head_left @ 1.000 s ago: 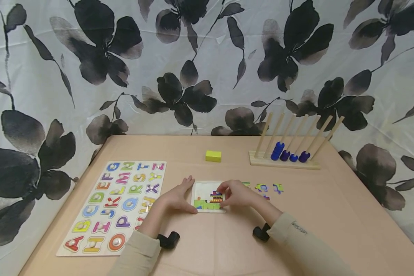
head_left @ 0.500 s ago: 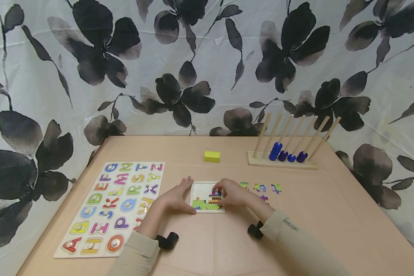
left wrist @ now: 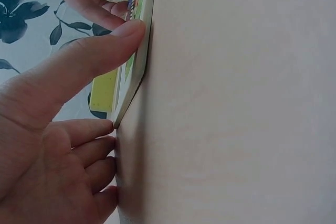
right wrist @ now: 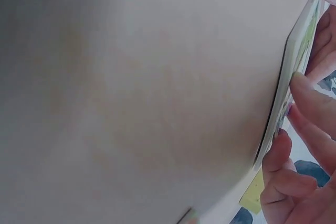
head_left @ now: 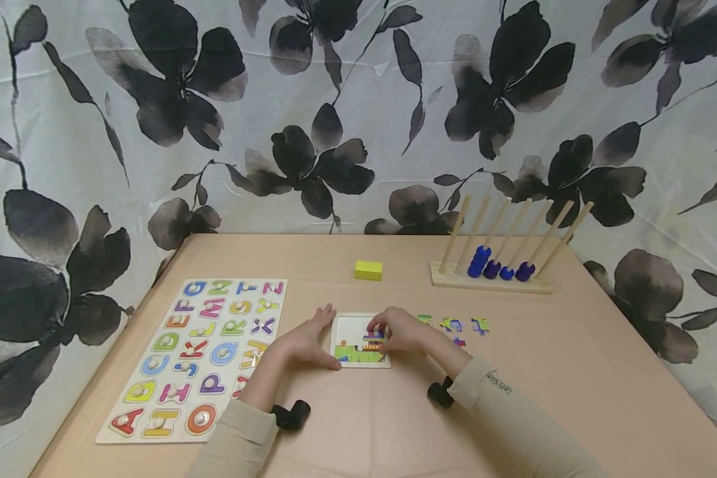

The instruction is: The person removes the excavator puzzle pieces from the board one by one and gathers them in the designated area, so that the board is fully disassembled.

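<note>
A small white-framed jigsaw puzzle (head_left: 348, 326) lies on the table with a green strip along its bottom and a colourful patch at its right. My left hand (head_left: 303, 340) steadies its left side, thumb at the near corner and the other fingers spread toward the far corner. In the left wrist view the thumb (left wrist: 100, 53) lies against the frame's edge. My right hand (head_left: 407, 333) reaches over the right side with bent fingers, pinching a puzzle piece (head_left: 373, 340) at the colourful patch. The fingers partly hide that piece. Loose puzzle pieces (head_left: 480, 325) lie right of the hand.
A wooden alphabet board (head_left: 182, 342) with knobbed letters lies at the left. Behind the puzzle sits a yellow block (head_left: 368, 270). A peg stand (head_left: 491, 282) with blue beads stands at the back right, before a floral cloth (head_left: 311, 86).
My right hand has shifted slightly left and up over the puzzle, its forearm moving left too. The left hand stays at the frame's left side.
</note>
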A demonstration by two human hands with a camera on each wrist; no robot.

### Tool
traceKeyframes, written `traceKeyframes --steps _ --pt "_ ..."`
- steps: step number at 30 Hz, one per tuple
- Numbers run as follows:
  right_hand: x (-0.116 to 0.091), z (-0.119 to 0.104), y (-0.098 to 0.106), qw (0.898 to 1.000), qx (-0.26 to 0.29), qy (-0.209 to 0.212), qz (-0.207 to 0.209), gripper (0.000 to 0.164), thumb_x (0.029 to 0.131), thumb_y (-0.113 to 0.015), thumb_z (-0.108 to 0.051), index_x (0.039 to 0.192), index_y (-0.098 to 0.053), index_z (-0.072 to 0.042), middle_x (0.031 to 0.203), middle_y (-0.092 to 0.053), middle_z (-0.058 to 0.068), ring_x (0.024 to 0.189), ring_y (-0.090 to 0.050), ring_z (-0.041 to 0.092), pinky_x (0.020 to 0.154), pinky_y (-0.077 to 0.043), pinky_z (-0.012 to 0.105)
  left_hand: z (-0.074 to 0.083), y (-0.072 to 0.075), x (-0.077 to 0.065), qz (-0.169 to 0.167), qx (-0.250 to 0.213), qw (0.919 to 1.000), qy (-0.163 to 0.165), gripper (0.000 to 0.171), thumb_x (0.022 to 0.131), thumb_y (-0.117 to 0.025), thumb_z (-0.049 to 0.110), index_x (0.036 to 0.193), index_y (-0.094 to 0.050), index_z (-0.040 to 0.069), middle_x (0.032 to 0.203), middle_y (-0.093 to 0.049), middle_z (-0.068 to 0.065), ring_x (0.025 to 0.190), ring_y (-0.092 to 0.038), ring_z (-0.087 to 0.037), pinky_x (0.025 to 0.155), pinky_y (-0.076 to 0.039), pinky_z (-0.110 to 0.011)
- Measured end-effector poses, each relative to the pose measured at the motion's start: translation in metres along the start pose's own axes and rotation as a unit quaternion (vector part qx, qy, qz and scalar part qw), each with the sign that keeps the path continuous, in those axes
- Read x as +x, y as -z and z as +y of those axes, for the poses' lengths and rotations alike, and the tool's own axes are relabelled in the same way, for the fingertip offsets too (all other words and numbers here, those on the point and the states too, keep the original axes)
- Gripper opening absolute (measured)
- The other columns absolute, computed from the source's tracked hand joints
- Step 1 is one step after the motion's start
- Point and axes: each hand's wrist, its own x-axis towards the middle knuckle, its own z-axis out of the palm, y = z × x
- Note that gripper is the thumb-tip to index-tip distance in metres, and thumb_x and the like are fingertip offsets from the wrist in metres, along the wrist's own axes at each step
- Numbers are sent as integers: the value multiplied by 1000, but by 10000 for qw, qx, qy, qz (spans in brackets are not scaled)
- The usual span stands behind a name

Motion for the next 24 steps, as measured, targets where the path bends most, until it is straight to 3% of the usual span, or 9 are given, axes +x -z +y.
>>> traceKeyframes --steps 9,17,24 --pt "3 1 2 9995 -281 151 86 33 73 -76 -6 104 -68 -8 90 -59 3 70 -47 14 61 -39 25 2 2 -1 18 -24 10000 16 107 62 -85 25 144 -21 1 152 -11 -11 139 -5 -29 110 -12 -48" --pt "0 1 4 9996 -212 106 139 33 72 -76 -7 104 -67 -7 87 -56 2 72 -47 15 63 -39 26 2 0 -2 -11 -11 10000 -31 106 62 -84 25 144 -21 1 152 -11 -11 139 -4 -29 110 -12 -48" --pt "-8 3 6 9991 -7 374 213 34 74 -74 -6 107 -66 -6 88 -55 3 70 -48 15 59 -40 24 2 0 -1 -20 97 10000 -2 107 62 -84 26 144 -21 1 152 -11 -12 139 -4 -29 110 -11 -47"
